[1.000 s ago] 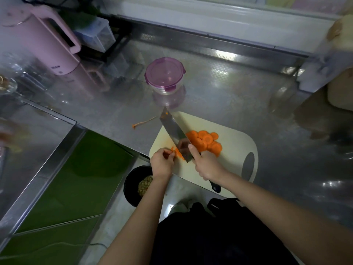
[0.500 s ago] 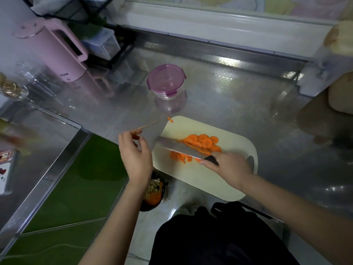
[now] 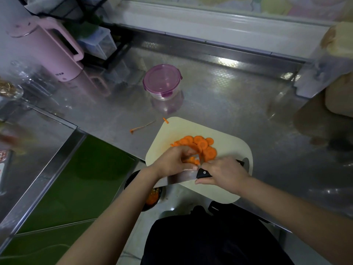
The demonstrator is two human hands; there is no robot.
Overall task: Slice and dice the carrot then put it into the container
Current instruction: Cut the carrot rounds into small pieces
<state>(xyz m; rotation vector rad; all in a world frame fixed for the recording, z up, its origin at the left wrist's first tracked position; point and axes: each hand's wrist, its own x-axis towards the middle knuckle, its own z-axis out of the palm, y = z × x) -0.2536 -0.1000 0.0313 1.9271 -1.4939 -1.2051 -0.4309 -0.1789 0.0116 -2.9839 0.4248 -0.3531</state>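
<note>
A pile of round carrot slices (image 3: pixel 198 144) lies on the cream cutting board (image 3: pixel 231 148) at the counter's front edge. My left hand (image 3: pixel 172 163) sits at the near side of the pile, fingers curled round a few small carrot pieces (image 3: pixel 191 160). My right hand (image 3: pixel 223 172) grips the black handle of the knife (image 3: pixel 179 177). Its blade points left, low across the board's front, partly under my left wrist. The round container (image 3: pixel 162 81) with a purple lid stands shut on the steel counter behind the board.
A carrot peel strip (image 3: pixel 142 128) and a small carrot bit (image 3: pixel 165 120) lie left of the board. A black bin (image 3: pixel 150 197) with scraps sits below the counter edge. A pink kettle (image 3: pixel 49 52) and a clear box (image 3: pixel 99 43) stand at the back left.
My left hand swung out left over the bin, then came back onto the carrot pieces. The knife turned from upright cutting to lying low with its blade pointing left.
</note>
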